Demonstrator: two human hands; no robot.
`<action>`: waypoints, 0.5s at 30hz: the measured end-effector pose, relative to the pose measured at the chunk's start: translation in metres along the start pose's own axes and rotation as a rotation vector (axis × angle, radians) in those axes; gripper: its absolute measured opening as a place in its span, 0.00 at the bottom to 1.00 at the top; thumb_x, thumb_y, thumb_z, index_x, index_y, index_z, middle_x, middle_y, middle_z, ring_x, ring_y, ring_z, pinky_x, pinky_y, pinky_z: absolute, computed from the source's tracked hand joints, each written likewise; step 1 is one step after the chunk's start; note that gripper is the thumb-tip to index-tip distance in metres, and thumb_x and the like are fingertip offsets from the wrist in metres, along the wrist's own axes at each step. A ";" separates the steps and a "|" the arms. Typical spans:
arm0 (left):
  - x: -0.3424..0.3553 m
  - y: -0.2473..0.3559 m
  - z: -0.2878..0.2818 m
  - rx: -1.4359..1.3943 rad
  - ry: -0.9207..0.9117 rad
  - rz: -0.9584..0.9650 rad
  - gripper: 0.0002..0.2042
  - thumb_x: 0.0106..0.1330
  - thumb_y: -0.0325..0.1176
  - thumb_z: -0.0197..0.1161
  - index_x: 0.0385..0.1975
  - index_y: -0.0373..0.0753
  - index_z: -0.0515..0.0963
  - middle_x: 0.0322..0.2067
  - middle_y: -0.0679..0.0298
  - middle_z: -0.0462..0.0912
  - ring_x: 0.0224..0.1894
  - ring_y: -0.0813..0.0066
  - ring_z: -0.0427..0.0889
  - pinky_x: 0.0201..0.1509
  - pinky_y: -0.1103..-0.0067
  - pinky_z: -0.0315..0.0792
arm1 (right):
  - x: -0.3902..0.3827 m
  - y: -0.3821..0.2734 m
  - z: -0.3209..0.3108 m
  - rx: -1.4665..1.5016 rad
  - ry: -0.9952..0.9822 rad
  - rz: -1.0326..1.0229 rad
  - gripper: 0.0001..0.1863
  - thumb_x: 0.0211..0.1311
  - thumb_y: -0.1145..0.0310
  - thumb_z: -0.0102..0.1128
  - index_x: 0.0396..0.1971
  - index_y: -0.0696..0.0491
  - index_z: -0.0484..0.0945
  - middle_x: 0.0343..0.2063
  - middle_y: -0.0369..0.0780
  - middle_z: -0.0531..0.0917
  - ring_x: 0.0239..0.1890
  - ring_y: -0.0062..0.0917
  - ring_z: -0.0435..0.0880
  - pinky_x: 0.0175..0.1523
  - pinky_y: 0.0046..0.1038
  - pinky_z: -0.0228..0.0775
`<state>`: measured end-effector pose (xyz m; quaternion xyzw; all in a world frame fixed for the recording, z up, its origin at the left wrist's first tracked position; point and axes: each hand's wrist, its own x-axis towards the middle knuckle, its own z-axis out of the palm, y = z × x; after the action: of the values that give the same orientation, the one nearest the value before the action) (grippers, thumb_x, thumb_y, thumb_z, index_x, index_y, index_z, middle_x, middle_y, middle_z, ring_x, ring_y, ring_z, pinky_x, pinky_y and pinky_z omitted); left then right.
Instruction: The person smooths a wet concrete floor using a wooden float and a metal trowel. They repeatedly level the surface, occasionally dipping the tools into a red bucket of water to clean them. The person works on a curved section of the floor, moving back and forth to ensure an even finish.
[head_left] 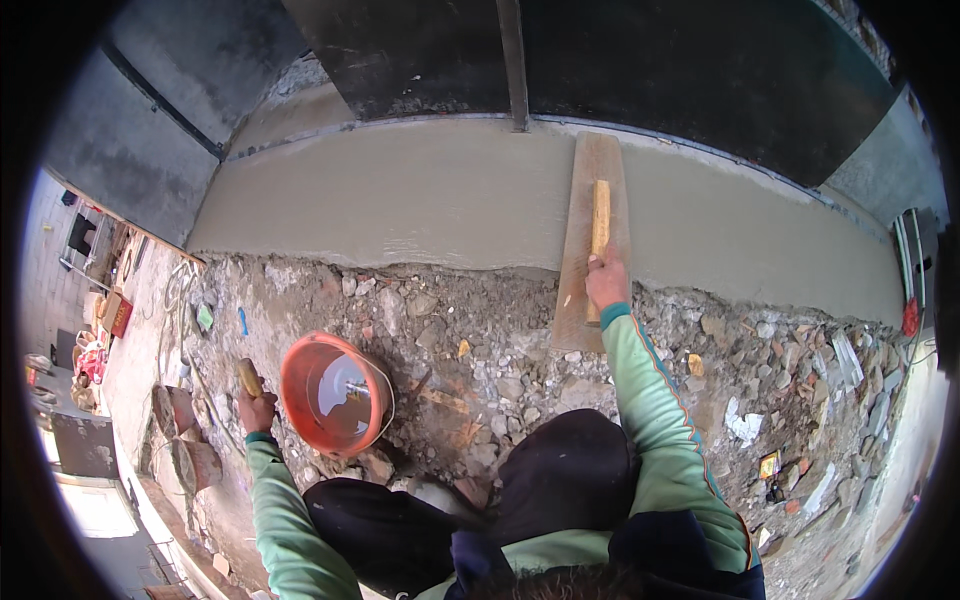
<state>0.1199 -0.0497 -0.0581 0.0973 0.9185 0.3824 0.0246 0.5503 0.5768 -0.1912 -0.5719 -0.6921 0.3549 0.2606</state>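
Hair [570, 584]; right hand [606, 282] on wooden float [577, 240]

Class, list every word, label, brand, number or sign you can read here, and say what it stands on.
Red box, far left: pale marks, too small to read reliably.
Small yellow packet, lower right: too small to read.
Wooden float and orange bucket: no lettering seen.
So nothing can be read clearly.

Float handle [601, 212] partly covered
Its middle is hidden by the right hand [607, 281]; the left sleeve [288, 525] is cut off by the lower edge.
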 end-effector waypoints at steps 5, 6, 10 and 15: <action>-0.001 0.018 0.025 0.078 -0.041 -0.040 0.23 0.46 0.26 0.63 0.46 0.29 0.79 0.28 0.59 0.81 0.26 0.67 0.80 0.32 0.72 0.75 | 0.008 -0.052 -0.008 -0.069 -0.090 0.011 0.32 0.71 0.60 0.56 0.72 0.51 0.64 0.53 0.61 0.81 0.58 0.57 0.79 0.63 0.45 0.71; -0.009 0.025 0.030 0.008 -0.058 -0.086 0.22 0.47 0.25 0.61 0.46 0.31 0.78 0.26 0.61 0.79 0.22 0.70 0.78 0.26 0.73 0.72 | 0.010 -0.058 -0.004 -0.075 -0.106 0.038 0.32 0.70 0.60 0.56 0.72 0.51 0.64 0.54 0.61 0.79 0.60 0.57 0.77 0.64 0.45 0.70; -0.008 0.021 0.023 -0.102 -0.079 -0.133 0.21 0.49 0.21 0.59 0.47 0.33 0.76 0.24 0.65 0.76 0.19 0.76 0.73 0.21 0.77 0.67 | 0.025 -0.009 0.002 -0.089 -0.024 -0.003 0.31 0.71 0.61 0.57 0.73 0.47 0.64 0.47 0.56 0.85 0.47 0.51 0.87 0.52 0.45 0.79; 0.001 0.020 0.050 -0.072 -0.102 -0.107 0.22 0.49 0.21 0.58 0.49 0.32 0.76 0.25 0.64 0.77 0.19 0.75 0.74 0.22 0.76 0.68 | 0.054 0.128 -0.074 0.247 0.125 0.177 0.32 0.73 0.68 0.56 0.75 0.46 0.60 0.20 0.33 0.76 0.14 0.20 0.73 0.17 0.29 0.68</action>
<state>0.1282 -0.0005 -0.0794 0.0664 0.9055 0.4081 0.0953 0.6734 0.6563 -0.2492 -0.6153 -0.5727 0.4226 0.3390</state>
